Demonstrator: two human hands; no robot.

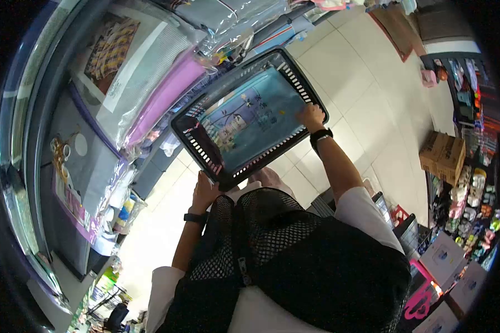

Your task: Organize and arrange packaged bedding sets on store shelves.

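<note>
Black slotted basket [228, 84] is held up in front of the person's chest, tilted so that its open side faces the camera, above the pale tiled floor [361, 83]. A flat blue package [255, 119] printed with a picture lies inside it and covers nearly the whole bottom, reaching from wall to wall.

The left hand [204, 191] is closed round the basket's near corner from below, and a dark band sits on that wrist. The right hand [311, 116] lies on the rim at the basket's right corner, its fingers bent over onto the edge of the blue package; whether it grips the rim or only rests there cannot be told. A black watch [320, 135] is on that wrist. Both arms come out of white sleeves.

A black mesh bag [294, 250] hangs on the person's chest, just below the basket. To the left, shelves carry bagged textiles, among them a grey pack with a purple edge [150, 72], close beside the basket's left corner. A cardboard box [441, 152] stands on the floor well to the right.
</note>
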